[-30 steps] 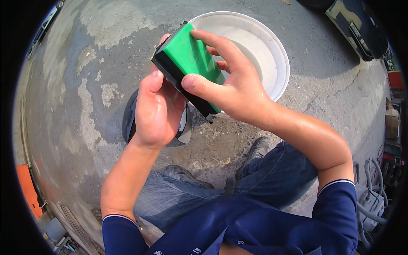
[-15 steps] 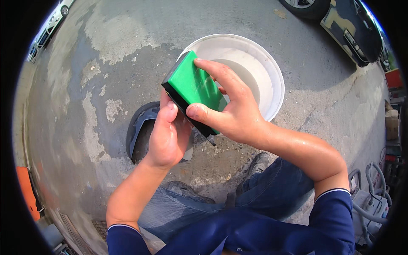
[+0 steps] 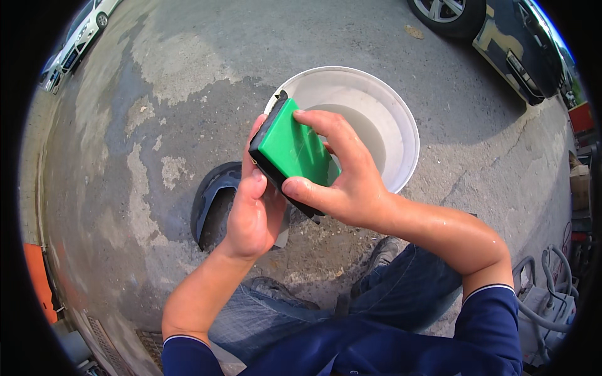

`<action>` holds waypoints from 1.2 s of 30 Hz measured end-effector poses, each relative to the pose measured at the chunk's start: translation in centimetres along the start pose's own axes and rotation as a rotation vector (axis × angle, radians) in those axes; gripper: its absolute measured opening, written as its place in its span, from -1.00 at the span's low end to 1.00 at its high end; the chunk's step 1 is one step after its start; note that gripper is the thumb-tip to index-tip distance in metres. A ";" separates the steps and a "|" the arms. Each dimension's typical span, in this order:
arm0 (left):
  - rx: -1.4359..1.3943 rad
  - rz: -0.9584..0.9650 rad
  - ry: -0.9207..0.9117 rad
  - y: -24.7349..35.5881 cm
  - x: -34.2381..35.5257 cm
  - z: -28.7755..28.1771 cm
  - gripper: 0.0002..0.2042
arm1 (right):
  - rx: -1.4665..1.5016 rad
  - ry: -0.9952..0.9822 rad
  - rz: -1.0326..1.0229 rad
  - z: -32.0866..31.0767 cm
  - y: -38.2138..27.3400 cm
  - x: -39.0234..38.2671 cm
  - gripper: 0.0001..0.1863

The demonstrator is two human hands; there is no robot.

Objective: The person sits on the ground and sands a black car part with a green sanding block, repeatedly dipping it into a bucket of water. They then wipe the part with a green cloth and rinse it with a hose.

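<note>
A green sanding block is held tilted between my two hands, with black sandpaper along its lower left side. My right hand grips the block, its thumb and index finger spread across the green face. Under the left edge, my left hand presses the sandpaper to the block, partly hidden behind it. Beyond the block stands a white bucket holding cloudy water. The block and my right hand overlap the bucket's near left part from this view.
On the concrete, left of my hands, lies a dark curved panel. A car wheel and a patchy dark car body part are at far right. Grey hoses lie at right; a white car is far left.
Both hands and the block have shifted slightly down in the picture, as has the bucket. More of the left fingers shows along the block's far left edge.
</note>
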State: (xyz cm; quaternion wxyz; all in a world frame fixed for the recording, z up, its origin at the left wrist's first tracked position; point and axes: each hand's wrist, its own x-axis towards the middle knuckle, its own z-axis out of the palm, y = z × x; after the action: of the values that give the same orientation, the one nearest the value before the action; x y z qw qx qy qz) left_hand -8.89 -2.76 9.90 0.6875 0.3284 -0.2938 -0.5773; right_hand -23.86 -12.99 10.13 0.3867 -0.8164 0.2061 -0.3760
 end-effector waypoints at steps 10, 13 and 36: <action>0.078 0.002 0.014 -0.5 -0.1 -1.1 -0.27 | 0.000 -0.034 -0.075 0.6 0.7 -0.2 -0.03; 0.067 -0.025 0.060 -0.7 -0.5 -1.7 -0.27 | -0.057 -0.072 -0.126 1.0 0.8 -0.1 0.09; 0.761 -0.381 0.900 -4.6 1.1 -21.2 -0.38 | -0.169 -0.047 0.251 -0.7 7.3 1.8 -0.22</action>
State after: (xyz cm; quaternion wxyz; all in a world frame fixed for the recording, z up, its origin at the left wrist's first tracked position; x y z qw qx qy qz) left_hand 5.16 -1.97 -6.68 0.4636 0.8084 -0.0967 -0.3496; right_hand -23.56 -18.91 5.50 0.3653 -0.8224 0.3285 -0.2869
